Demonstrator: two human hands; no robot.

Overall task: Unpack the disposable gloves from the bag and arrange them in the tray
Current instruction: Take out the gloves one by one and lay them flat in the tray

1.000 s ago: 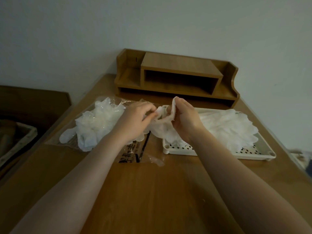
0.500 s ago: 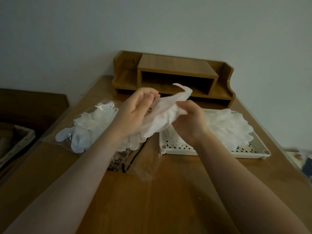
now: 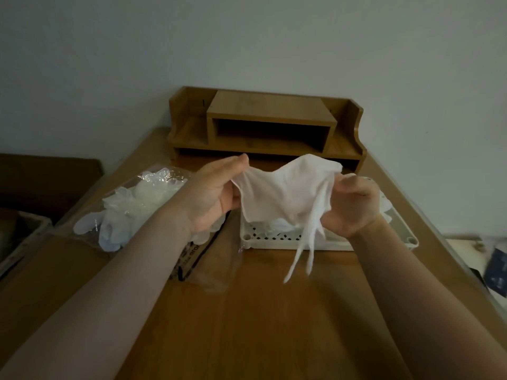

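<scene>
White glove (image 3: 285,193) between the hands; below the grip, a cream perforated tray (image 3: 274,238); brown wood desk (image 3: 260,311).

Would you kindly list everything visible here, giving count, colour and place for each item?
held glove: one, white, stretched between both hands above the tray's near edge
tray: one, white, perforated, right of centre, gloves inside
plastic bag: one, clear, left on the table, pile of white gloves in it
desk organiser: one, brown wood, far end against the wall
table: one, brown wood
wall: grey, behind
left hand: gripping the glove's left edge
right hand: gripping its right edge
</scene>
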